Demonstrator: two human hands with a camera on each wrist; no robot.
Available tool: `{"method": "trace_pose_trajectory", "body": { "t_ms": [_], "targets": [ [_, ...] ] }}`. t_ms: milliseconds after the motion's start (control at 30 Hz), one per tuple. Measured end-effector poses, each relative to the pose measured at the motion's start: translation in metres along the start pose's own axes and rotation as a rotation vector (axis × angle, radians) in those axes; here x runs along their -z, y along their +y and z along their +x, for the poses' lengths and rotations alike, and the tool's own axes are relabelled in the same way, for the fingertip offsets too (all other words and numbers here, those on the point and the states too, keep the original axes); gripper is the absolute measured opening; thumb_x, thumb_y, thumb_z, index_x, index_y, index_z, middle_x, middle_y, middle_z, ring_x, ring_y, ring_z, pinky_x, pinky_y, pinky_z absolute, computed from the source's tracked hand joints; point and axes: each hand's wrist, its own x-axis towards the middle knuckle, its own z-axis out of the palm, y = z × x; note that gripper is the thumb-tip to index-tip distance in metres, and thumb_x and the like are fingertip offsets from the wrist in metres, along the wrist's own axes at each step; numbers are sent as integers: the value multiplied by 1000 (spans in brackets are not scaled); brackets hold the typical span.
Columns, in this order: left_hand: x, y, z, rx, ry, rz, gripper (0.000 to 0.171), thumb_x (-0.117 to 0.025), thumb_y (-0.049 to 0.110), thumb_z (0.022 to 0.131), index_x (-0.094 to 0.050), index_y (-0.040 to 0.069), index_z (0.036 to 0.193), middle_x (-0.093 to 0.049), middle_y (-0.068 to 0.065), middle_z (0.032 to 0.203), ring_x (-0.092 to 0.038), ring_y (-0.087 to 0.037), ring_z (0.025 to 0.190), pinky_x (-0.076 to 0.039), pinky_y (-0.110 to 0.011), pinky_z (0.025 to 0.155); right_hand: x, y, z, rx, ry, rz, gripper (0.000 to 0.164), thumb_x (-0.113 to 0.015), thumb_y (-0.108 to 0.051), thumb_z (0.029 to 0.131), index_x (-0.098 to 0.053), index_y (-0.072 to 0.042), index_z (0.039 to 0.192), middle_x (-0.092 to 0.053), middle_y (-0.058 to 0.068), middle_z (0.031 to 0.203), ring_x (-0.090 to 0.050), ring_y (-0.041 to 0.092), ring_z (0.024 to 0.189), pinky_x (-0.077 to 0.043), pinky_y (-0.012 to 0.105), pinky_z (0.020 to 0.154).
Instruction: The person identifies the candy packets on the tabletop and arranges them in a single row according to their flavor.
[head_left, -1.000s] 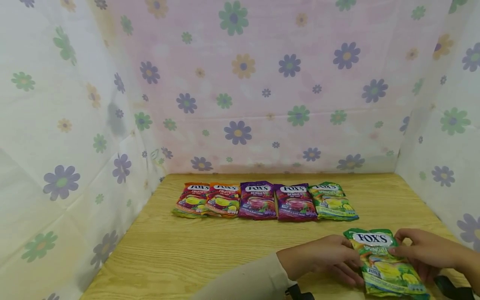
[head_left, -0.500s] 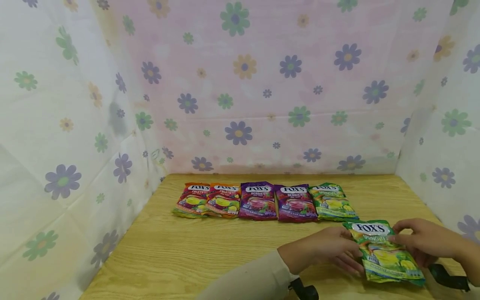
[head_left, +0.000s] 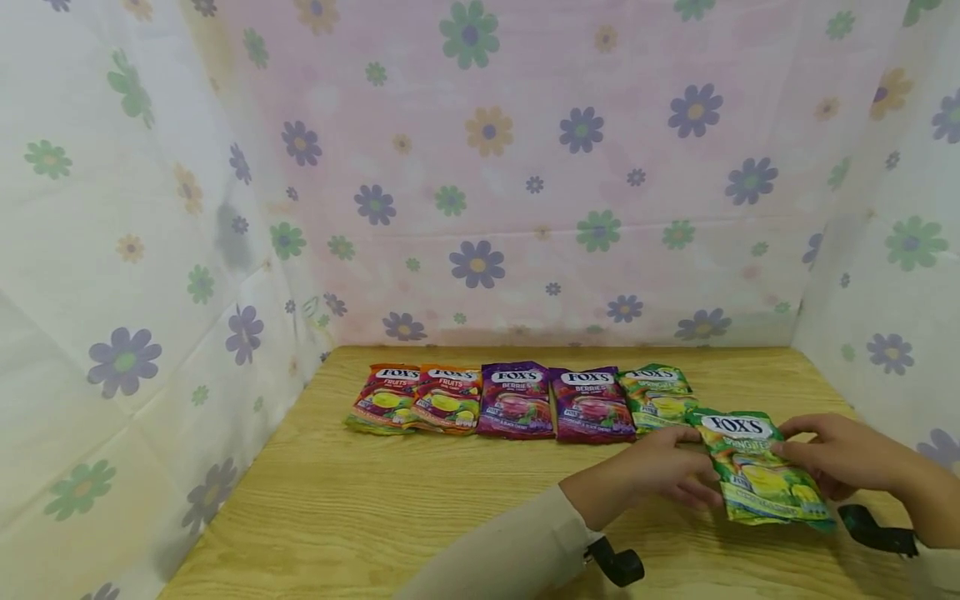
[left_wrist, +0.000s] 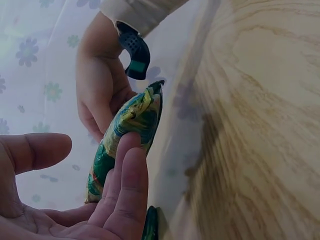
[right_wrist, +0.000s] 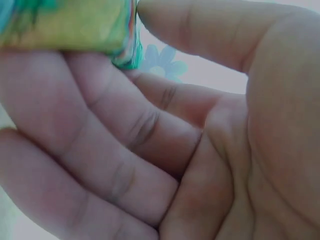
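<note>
A green and yellow FOX'S Spring Tea candy bag (head_left: 765,471) is held over the right part of the table, its front facing up. My right hand (head_left: 855,457) pinches its right side, thumb on the front and fingers beneath, as the right wrist view shows with the bag's edge (right_wrist: 75,27). My left hand (head_left: 656,471) supports the opposite side. In the left wrist view its straight fingers (left_wrist: 132,175) lie against the bag (left_wrist: 112,145), while the thumb stands apart from it. The held bag's top corner overlaps another green FOX'S bag (head_left: 654,400) in the head view.
Along the back of the wooden table (head_left: 337,500) lies a row of FOX'S bags: two orange-red Fruits bags (head_left: 447,402), overlapping, then two purple Berries bags (head_left: 516,402), then the green one. Flowered cloth (head_left: 525,167) encloses the back and both sides.
Both hands have carried the green candy bag away from the person, toward the row, and slightly left. The bags in the row have stayed in place.
</note>
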Motion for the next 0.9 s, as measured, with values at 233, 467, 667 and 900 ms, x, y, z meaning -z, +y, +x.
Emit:
{"method": "trace_pose_trajectory", "body": {
  "t_ms": [233,467,667,900],
  "targets": [
    [-1,5,14,-37,79,26,61,-71,2,88,-55,16,145,-76,-12,88,-76,-43,95,-61,-56,84,6,-11,4,27,93,-110,67,-52,-31,109,-34,22,146,-41,-5,56,-34,8,44,-40,25,42],
    [2,18,28,-73,155,59,64,-73,5,87,-54,18,147,-75,-11,86,-77,-36,84,-60,-59,86,4,-24,16,18,240,-291,69,-52,-38,108,-40,19,145,-44,-3,56,-39,11,44,-44,32,46],
    [10,24,34,-86,188,100,71,-73,4,88,-49,17,153,-74,-9,95,-77,-35,88,-60,-58,87,6,-32,25,12,322,-356,67,-51,-38,109,-42,18,144,-69,21,91,-63,19,66,-57,36,58],
    [16,26,38,-128,194,99,77,-74,2,87,-45,18,157,-71,-7,100,-75,-34,89,-61,-55,89,6,-32,30,18,427,-386,66,-52,-39,108,-43,14,147,-69,33,113,-68,23,78,-54,38,59]
  ]
}}
